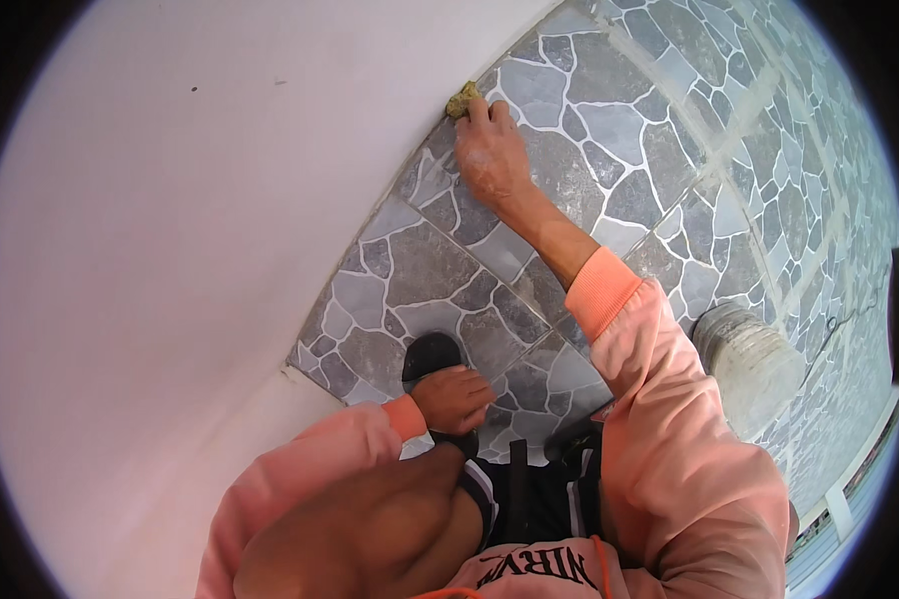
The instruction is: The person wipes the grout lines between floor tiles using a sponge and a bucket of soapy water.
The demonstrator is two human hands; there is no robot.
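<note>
My right hand reaches forward with its fingers curled around a worn yellow-green sponge. The sponge touches the joint where the pale wall meets the stone-patterned tile floor. Whitish dust marks the back of this hand. Close to my body, my left hand hangs over a black shoe, beside my bent knee. Its fingers are loosely curled, and nothing shows in them; the palm is hidden.
A grey, smeared bucket-like container sits on the floor to my right. Farther right, a thin cable crosses the tiles. At lower left, the wall turns a corner near my left sleeve. Straight grout lines divide the tiles.
</note>
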